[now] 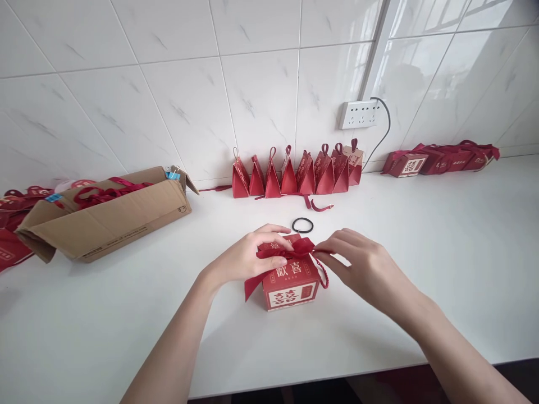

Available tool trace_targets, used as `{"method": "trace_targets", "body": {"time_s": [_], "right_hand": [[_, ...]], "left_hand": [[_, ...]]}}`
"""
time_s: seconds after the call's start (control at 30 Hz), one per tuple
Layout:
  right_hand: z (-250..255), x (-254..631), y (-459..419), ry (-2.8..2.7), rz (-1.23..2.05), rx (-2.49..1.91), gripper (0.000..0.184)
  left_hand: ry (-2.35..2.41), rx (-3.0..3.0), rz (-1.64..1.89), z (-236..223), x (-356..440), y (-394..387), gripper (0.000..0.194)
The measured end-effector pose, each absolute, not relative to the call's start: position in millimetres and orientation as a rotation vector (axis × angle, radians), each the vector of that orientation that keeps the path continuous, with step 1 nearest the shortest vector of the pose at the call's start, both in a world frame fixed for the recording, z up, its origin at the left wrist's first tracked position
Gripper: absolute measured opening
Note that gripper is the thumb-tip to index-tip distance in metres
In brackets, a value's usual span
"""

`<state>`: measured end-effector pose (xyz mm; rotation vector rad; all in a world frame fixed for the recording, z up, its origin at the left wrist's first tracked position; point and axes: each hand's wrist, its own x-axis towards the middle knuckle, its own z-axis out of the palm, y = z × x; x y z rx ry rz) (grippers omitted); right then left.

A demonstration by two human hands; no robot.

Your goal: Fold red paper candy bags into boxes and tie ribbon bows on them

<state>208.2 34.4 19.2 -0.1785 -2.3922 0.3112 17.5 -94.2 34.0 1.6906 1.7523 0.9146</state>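
A red gift box (290, 283) with white lettering stands on the white table in front of me. A dark red ribbon bow (303, 247) lies across its top, one tail hanging over the left side. My left hand (248, 255) curves over the box from the left, its thumb and fingers closed on the ribbon's left part. From the right, my right hand (353, 252) pinches the bow's right end between thumb and fingers. A twisted red cord (323, 275) loops down the box's right side. Behind the box lies a black ring (302, 225).
Several red triangular boxes with loops (273, 179) line the tiled wall. A cardboard box (135, 216) of red ribbons stands left, beside more red packages (12, 235). Ribboned red boxes (442, 160) sit back right. A loose ribbon piece (322, 207) and power socket (357, 115) also show.
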Motion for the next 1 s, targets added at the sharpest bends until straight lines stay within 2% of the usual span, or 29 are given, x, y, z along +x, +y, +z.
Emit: {"method": "trace_targets", "body": {"time_s": [0.13, 0.23, 0.47, 0.8, 1.0], "right_hand": [[5, 213, 17, -2.22, 0.01, 0.027, 0.019], [-3, 214, 8, -2.229, 0.025, 0.129, 0.024], [-9, 215, -2, -2.284, -0.044, 0.233, 0.019], [-8, 209, -9, -2.314, -0.139, 0.277, 0.017], [-9, 204, -23, -2.234, -0.109, 0.227, 0.005]], "left_hand": [[1.64, 1.68, 0.92, 34, 20, -93, 0.027], [1.6, 1.65, 0.894, 35, 18, -95, 0.036], [1.719, 1.813, 0.625, 36, 16, -97, 0.039], [1.701, 1.79, 0.71, 37, 19, -96, 0.034], [1.714, 1.772, 0.829, 33, 27, -93, 0.035]]}}
